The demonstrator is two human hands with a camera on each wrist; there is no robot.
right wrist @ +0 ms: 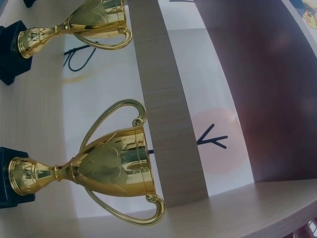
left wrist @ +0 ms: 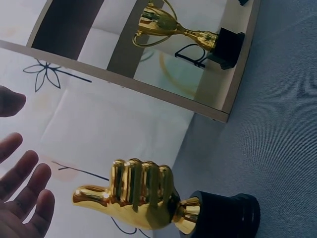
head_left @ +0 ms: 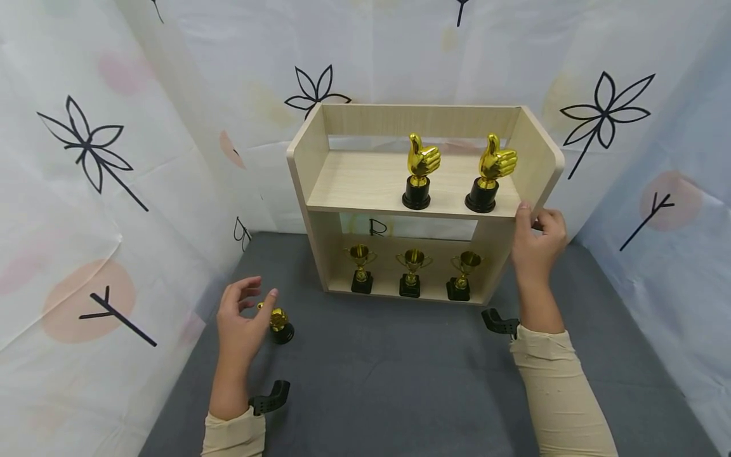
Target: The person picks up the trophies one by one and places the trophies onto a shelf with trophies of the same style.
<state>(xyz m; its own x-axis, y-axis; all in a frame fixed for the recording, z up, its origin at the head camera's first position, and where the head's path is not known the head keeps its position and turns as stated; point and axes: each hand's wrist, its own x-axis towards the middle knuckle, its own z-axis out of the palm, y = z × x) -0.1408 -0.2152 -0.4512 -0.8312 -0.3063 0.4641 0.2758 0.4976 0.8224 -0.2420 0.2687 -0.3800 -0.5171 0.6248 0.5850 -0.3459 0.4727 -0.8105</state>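
A gold thumbs-up trophy with a black base stands on the grey cloth at the left, partly hidden by my left hand in the head view. In the left wrist view that hand's fingers are parted from the gold thumb, with a gap between. My right hand grips the right side panel of the pale wooden shelf, thumb at the front edge and fingers on the outer side. Two more thumbs-up trophies, one in the middle and one at the right, stand on the upper level.
The lower level holds three gold cup trophies: left, middle and right. White patterned cloth hangs behind and at both sides. Grey cloth covers the table before the shelf.
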